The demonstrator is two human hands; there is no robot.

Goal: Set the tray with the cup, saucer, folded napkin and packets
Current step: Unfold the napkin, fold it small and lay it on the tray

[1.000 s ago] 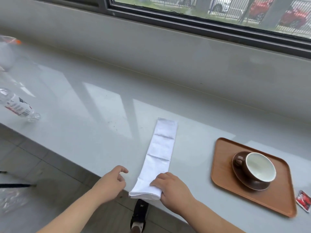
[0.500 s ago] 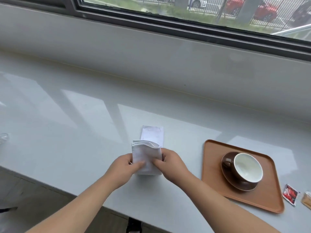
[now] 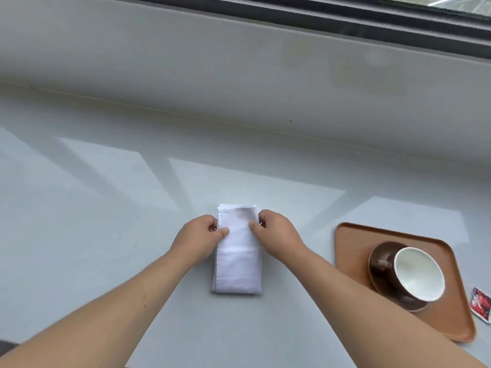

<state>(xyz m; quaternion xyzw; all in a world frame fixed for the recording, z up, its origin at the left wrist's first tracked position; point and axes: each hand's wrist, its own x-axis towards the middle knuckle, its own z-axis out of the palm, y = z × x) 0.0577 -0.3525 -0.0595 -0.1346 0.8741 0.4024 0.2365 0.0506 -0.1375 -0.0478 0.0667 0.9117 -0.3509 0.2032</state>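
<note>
A white napkin [image 3: 237, 264] lies folded in half on the pale counter [image 3: 106, 235], its loose ends at the far side. My left hand [image 3: 198, 235] pinches the napkin's far left edge. My right hand [image 3: 276, 235] pinches its far right edge. To the right sits a brown tray [image 3: 353, 240] holding a brown saucer [image 3: 378, 280] with a brown cup [image 3: 417, 274], white inside. A red packet [image 3: 481, 304] lies on the counter just right of the tray.
A grey wall ledge [image 3: 239, 75] rises behind the counter, with a dark window frame [image 3: 345, 14] above it. The counter's front edge runs near the bottom left corner of the view.
The long napkin strip has been folded in half away from me; both hands carried its near end to the far end. The camera tilted down and right, and the bottle at left left the view.
</note>
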